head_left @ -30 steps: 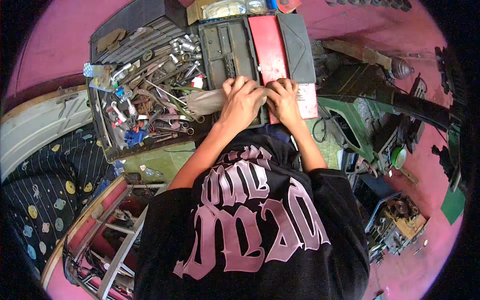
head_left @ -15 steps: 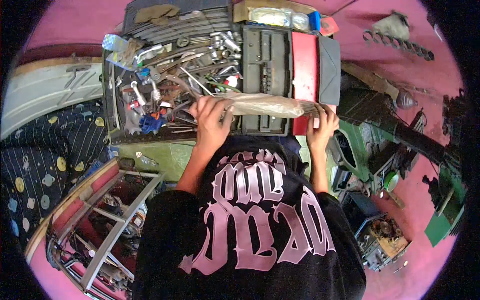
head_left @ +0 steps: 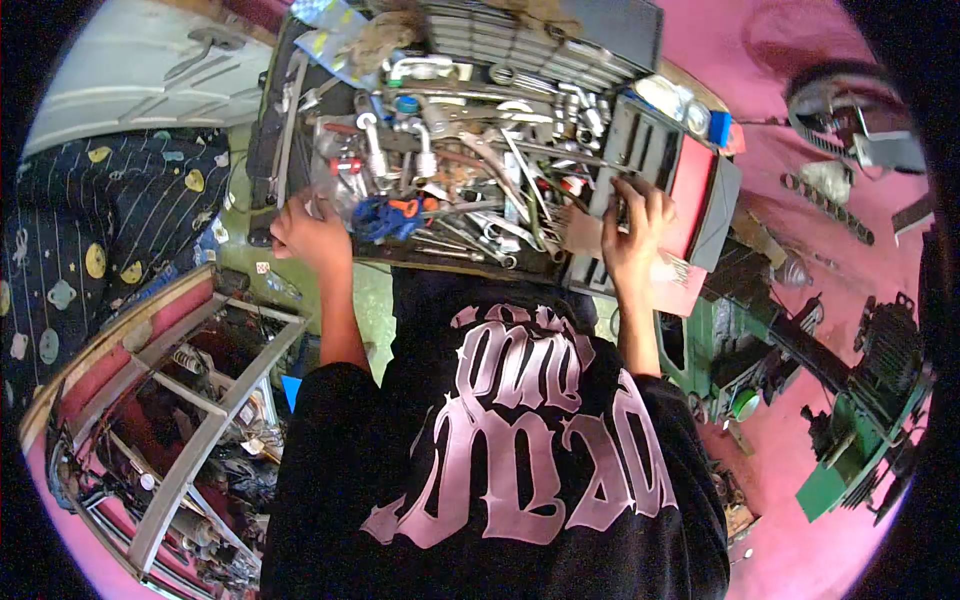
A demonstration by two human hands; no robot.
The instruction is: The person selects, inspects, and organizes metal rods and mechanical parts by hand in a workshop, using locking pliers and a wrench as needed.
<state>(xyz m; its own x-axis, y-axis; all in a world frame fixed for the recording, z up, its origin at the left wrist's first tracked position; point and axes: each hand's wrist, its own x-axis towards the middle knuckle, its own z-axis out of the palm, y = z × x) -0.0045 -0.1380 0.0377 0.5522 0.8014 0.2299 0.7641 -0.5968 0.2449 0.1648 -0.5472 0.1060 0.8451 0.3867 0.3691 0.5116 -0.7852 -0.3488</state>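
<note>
My right hand [head_left: 638, 228] is closed on a bundle of thin rods [head_left: 582, 232] at the right part of the tool tray. The rods' ends show on both sides of the hand. At the tray's front left edge my left hand [head_left: 315, 235] has its fingers curled together; what they hold, if anything, is too small to name. Clear plastic [head_left: 335, 140] lies just beyond it. Between the hands, wrenches, sockets and pliers are heaped in the tray, with a blue tangled item [head_left: 385, 217] near the left hand.
A red panel [head_left: 690, 190] and a grey lid [head_left: 718, 215] stand at the tray's right. A metal frame [head_left: 190, 385] with parts is at lower left, beside patterned dark fabric [head_left: 95, 240]. Green machinery [head_left: 835, 475] stands at the right.
The view has turned and shifted. My left hand has moved left, away from my right hand. The long plastic-wrapped bundle no longer stretches between them; the rods remain at my right hand.
</note>
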